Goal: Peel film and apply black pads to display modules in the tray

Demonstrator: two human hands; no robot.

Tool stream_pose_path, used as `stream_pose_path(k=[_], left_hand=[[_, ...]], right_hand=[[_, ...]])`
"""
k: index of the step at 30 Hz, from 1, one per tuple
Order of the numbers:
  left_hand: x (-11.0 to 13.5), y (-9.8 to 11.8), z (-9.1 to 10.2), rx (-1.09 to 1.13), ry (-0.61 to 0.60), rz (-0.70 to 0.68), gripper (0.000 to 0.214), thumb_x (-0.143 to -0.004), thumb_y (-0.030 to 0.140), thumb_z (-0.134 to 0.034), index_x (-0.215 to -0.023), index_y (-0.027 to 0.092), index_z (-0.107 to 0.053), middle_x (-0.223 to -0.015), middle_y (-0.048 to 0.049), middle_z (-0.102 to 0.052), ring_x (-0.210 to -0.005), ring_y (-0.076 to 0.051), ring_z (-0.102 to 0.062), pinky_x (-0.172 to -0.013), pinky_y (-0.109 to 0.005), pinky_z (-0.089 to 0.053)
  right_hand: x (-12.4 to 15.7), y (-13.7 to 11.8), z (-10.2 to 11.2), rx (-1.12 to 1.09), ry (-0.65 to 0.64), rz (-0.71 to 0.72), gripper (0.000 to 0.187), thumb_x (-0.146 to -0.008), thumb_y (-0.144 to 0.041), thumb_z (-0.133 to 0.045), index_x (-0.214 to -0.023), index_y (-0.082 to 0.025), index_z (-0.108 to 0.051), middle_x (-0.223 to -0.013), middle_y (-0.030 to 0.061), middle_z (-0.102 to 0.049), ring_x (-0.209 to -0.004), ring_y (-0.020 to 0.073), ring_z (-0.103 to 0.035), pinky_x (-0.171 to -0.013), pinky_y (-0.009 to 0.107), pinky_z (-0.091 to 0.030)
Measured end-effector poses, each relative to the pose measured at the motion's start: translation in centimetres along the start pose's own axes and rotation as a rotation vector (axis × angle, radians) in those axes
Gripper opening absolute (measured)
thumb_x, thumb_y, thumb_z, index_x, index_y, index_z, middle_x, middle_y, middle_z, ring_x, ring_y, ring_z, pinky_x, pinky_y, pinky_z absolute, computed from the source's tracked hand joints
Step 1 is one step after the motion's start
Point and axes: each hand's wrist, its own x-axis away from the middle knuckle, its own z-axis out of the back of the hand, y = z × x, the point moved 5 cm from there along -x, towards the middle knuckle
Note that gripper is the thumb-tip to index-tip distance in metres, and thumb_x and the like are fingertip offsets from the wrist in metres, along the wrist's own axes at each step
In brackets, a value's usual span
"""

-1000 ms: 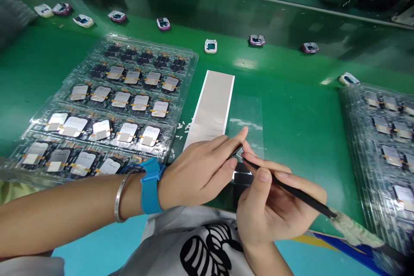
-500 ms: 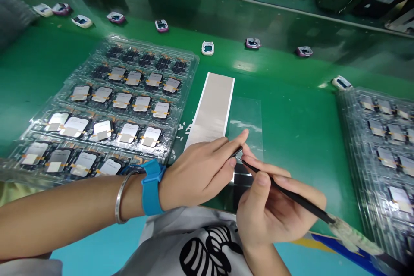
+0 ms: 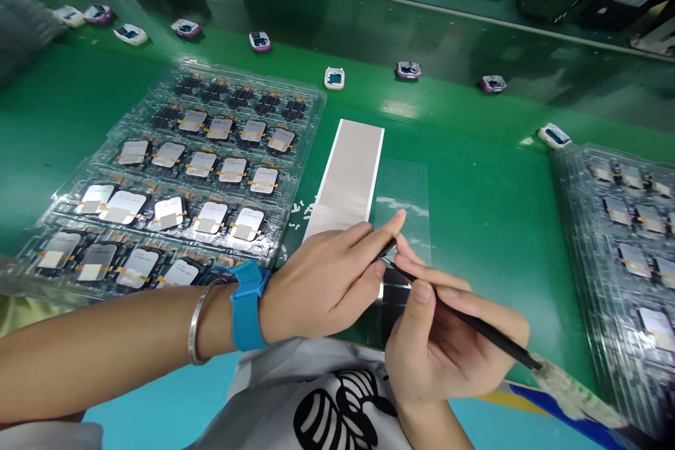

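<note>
Left grip (image 3: pixel 321 281) pinched on small dark piece (image 3: pixel 389 249); right grip (image 3: pixel 443 344) closed on black tweezers (image 3: pixel 474 320), tips just beside piece, near clear film (image 3: pixel 403 204).

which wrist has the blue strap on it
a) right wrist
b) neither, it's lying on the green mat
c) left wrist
c, the blue wrist strap is fastened around the left wrist, just behind the left hand and beside a silver bangle.
</note>
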Motion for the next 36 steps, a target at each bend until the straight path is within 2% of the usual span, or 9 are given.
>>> stream_pose_path(k=[4, 12, 16, 20, 22, 26, 30, 33, 36], left_hand=[[-0.1, 0.1, 0.3, -0.033, 0.022, -0.019, 0.052, -0.1, 0.025, -0.029, -0.148, 0.006, -0.032, -0.112, -0.0137, -0.064, -0.087, -0.02, -0.061, -0.074, -0.032, -0.051], [-0.8, -0.1, -0.2, -0.254, 0.009, -0.05, 0.047, -0.098, 0.02, -0.032, -0.144, 0.012, -0.04, -0.089, -0.0053, -0.067, -0.069, -0.016, -0.06, -0.061, -0.025, -0.046], [-0.9, 0.6, 2.2, -0.336, -0.043, -0.043, 0.044, -0.1, 0.022, -0.031, -0.142, 0.014, -0.039, -0.09, -0.0046, -0.067, -0.071, -0.017, -0.061, -0.061, -0.025, -0.043], [2.6, 0.4, 9.0, -0.362, 0.056, 0.141, 0.026, -0.102, 0.029, -0.032, -0.114, 0.015, -0.049, -0.07, 0.0017, -0.057, -0.054, -0.013, -0.05, -0.053, -0.022, -0.035], [5.7, -0.6, 11.3, -0.34, 0.005, 0.284, 0.021, -0.102, 0.032, -0.034, -0.109, 0.016, -0.047, -0.064, 0.0047, -0.052, -0.049, -0.011, -0.046, -0.05, -0.021, -0.03], [11.1, -3.2, 10.5, -0.308, -0.267, 0.485, 0.022, -0.103, 0.036, -0.033, -0.105, 0.021, -0.049, -0.057, 0.0054, -0.048, -0.047, -0.013, -0.047, -0.048, -0.023, -0.027], [12.5, -4.4, 8.3, -0.388, -0.31, 0.495, 0.025, -0.102, 0.041, -0.035, -0.113, 0.024, -0.05, -0.053, 0.0059, -0.046, -0.047, -0.016, -0.049, -0.048, -0.025, -0.024], [13.3, -4.7, 9.5, -0.496, -0.151, 0.571, 0.037, -0.101, 0.046, -0.037, -0.13, 0.024, -0.042, -0.057, 0.0052, -0.053, -0.051, -0.019, -0.053, -0.05, -0.024, -0.029], [16.2, -5.6, 13.5, -0.658, 0.285, 0.734, 0.047, -0.1, 0.047, -0.034, -0.138, 0.02, -0.037, -0.091, -0.0051, -0.065, -0.08, -0.023, -0.063, -0.071, -0.031, -0.046]], right_hand=[[-0.3, 0.1, -0.2, 0.052, -0.006, 0.039, 0.029, -0.081, 0.004, -0.057, -0.099, -0.018, -0.053, -0.088, 0.0003, -0.07, -0.08, 0.0165, -0.072, -0.082, 0.046, -0.065], [-0.6, 0.6, 0.4, 0.063, 0.118, 0.056, 0.021, -0.082, 0.0, -0.058, -0.095, -0.014, -0.05, -0.08, 0.0027, -0.068, -0.07, 0.0192, -0.072, -0.059, 0.035, -0.065], [-0.7, 0.2, 0.6, 0.061, 0.192, 0.055, 0.021, -0.082, -0.004, -0.059, -0.096, -0.016, -0.049, -0.08, 0.0033, -0.068, -0.068, 0.0202, -0.071, -0.058, 0.04, -0.065], [-0.8, -0.1, 0.6, 0.125, 0.191, 0.037, 0.02, -0.081, -0.009, -0.063, -0.093, -0.017, -0.049, -0.08, 0.0007, -0.063, -0.072, 0.0222, -0.071, -0.064, 0.048, -0.064], [-0.6, 0.1, 0.6, 0.115, 0.194, 0.058, 0.02, -0.081, -0.011, -0.064, -0.092, -0.018, -0.049, -0.08, 0.0007, -0.063, -0.073, 0.0236, -0.071, -0.065, 0.051, -0.063], [-0.2, 0.4, 0.4, 0.12, 0.196, 0.095, 0.023, -0.08, -0.014, -0.067, -0.092, -0.019, -0.049, -0.08, 0.0017, -0.068, -0.072, 0.0252, -0.072, -0.062, 0.051, -0.063], [-0.2, 0.1, 0.2, 0.115, 0.132, 0.046, 0.019, -0.081, -0.015, -0.069, -0.088, -0.017, -0.052, -0.081, 0.0025, -0.069, -0.076, 0.0267, -0.073, -0.068, 0.051, -0.063], [0.0, -0.1, -0.3, 0.061, 0.008, -0.111, 0.013, -0.082, -0.017, -0.069, -0.091, -0.015, -0.059, -0.093, 0.0066, -0.071, -0.087, 0.0269, -0.073, -0.077, 0.049, -0.063], [1.3, 0.8, -1.3, -0.005, -0.129, -0.38, 0.017, -0.091, -0.026, -0.06, -0.103, -0.015, -0.064, -0.11, 0.0108, -0.07, -0.097, 0.0239, -0.071, -0.087, 0.044, -0.061]])
